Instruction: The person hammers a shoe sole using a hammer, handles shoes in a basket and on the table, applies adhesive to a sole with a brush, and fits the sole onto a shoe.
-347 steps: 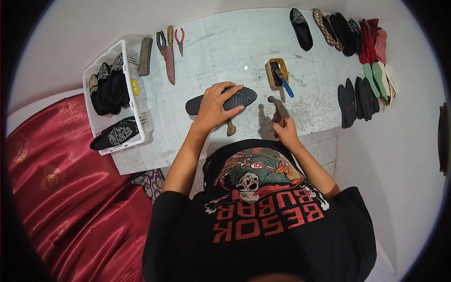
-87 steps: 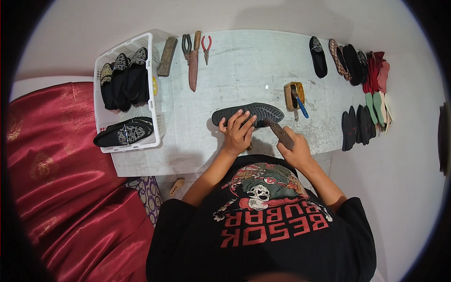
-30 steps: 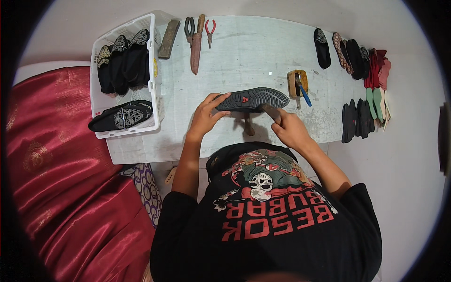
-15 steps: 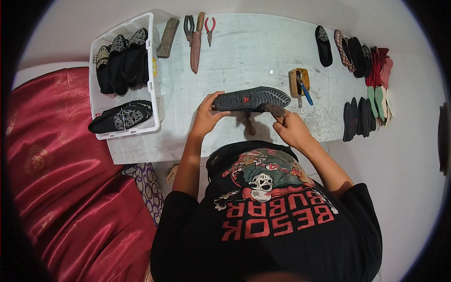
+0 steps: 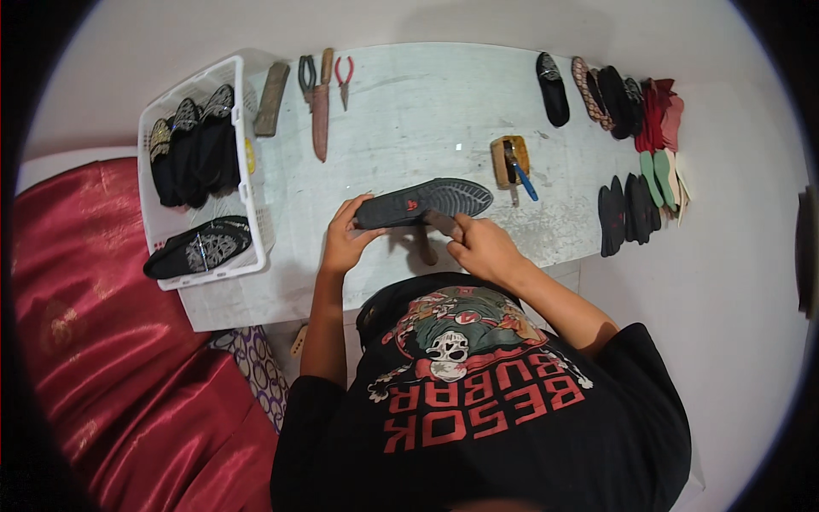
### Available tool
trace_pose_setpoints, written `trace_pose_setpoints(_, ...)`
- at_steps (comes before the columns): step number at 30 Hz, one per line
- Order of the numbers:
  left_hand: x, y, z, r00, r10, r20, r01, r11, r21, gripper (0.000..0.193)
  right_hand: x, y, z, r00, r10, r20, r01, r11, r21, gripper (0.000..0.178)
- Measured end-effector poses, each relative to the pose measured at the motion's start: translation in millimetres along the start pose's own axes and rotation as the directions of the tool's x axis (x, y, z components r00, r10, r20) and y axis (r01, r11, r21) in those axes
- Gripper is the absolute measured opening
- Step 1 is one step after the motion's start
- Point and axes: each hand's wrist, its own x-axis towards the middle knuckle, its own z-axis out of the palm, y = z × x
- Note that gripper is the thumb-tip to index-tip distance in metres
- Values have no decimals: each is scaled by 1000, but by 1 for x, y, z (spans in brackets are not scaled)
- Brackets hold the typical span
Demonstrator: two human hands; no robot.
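A black shoe [image 5: 401,205] is held sole up over the table, its ridged toe end pointing right. My left hand [image 5: 344,239] grips it at the heel, thumb below and fingers behind. In my right hand [image 5: 482,249] is a flat, brownish blade-like tool [image 5: 441,224], closed in the fingers. Its tip meets the near edge of the sole around mid-length. Just below the shoe, a wooden handle-like piece [image 5: 428,249] shows in shadow; the shoe hides its other end.
A white basket [image 5: 247,171] of decorated black shoes stands left. Behind lie a whetstone-like block [image 5: 271,98], dark-handled pliers [image 5: 306,77], a sheathed knife [image 5: 321,119] and red pliers [image 5: 344,81]. A small box with a blue-handled brush [image 5: 523,182] sits right, near shoes [image 5: 553,90] and soles [image 5: 612,218].
The whole view has shifted, so the table things appear further left and lower. Along the sole's near edge, the tool in my right hand has moved from the toe part toward mid-length.
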Motion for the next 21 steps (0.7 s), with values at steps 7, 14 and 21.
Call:
trace_pose_setpoints(7, 3, 6, -2, 998, -64, 17, 64, 998, -1, 66, 0, -14, -14, 999, -9, 44, 10, 1000, -17, 33)
trace_pose_setpoints(14, 7, 3, -3, 1000, -30, -2, 30, 998, 62, 64, 11, -11, 13, 995, -97, -13, 97, 995, 23, 32)
trace_pose_setpoints(21, 7, -3, -2, 1000, -11, 6, 11, 999, 43, 64, 12, -21, -1, 995, -37, 89, 37, 999, -4, 32)
